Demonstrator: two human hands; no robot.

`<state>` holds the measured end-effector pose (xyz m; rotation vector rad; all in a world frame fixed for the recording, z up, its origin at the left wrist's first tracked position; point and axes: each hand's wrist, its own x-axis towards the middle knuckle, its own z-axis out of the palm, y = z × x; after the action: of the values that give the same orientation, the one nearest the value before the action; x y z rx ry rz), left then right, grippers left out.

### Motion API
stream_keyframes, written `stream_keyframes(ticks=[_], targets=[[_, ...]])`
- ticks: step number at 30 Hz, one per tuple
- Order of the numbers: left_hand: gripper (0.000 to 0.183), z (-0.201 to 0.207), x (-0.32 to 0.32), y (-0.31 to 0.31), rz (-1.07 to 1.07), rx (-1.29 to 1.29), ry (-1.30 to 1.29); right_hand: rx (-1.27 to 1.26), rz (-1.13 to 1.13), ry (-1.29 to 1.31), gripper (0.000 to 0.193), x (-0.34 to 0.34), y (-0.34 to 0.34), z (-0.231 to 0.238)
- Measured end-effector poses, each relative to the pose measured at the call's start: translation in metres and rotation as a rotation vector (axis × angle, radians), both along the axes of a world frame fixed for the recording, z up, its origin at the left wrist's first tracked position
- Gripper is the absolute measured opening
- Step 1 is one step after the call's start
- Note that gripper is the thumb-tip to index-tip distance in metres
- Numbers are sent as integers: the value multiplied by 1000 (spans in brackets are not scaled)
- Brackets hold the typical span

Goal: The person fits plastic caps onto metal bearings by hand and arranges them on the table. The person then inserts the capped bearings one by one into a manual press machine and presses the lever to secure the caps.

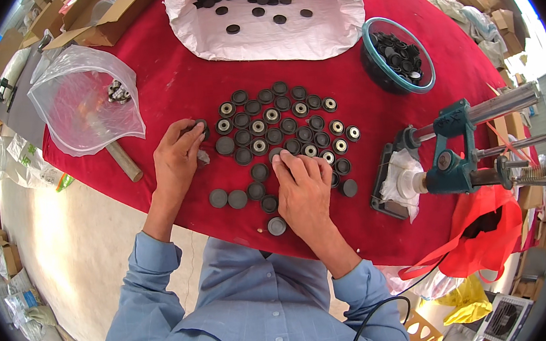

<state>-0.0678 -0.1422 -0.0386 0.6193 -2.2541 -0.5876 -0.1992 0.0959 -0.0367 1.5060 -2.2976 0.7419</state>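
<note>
Many round black caps [242,137] are spread in a cluster on the red cloth; several hold a shiny metal ring with a hole, like a small bearing [258,147]. At the cluster's left edge, my left hand [176,158] pinches a black cap between thumb and fingers, its rim tilted up. My right hand [304,190] reaches into the lower middle, fingers close together, its fingertips gripping another black cap [275,152]. The palm hides whatever lies beneath it. Several caps lie face down near the front, such as a plain disc [218,198].
A white sack [268,44] of black discs lies open at the back. Back right stands a blue-rimmed bowl [432,69] of black parts. A green hand press [453,148] is at right, near a red bag [485,217]. Left are a clear plastic bag [85,102] and a wooden handle [124,161].
</note>
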Motion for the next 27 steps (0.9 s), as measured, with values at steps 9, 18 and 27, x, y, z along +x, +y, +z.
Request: stream_keyframes(ticks=[9,18,27], targets=[[29,-6,12,1,-52,-194,-58,-155,-172,-206,34,-60,14,28],[34,4,16,10,-25,-374,-210,129,-226,-138,35,-93,13,18],[38,-5,20,10,-41,-288,-174,-95,-178,-509,25,-84,30,27]])
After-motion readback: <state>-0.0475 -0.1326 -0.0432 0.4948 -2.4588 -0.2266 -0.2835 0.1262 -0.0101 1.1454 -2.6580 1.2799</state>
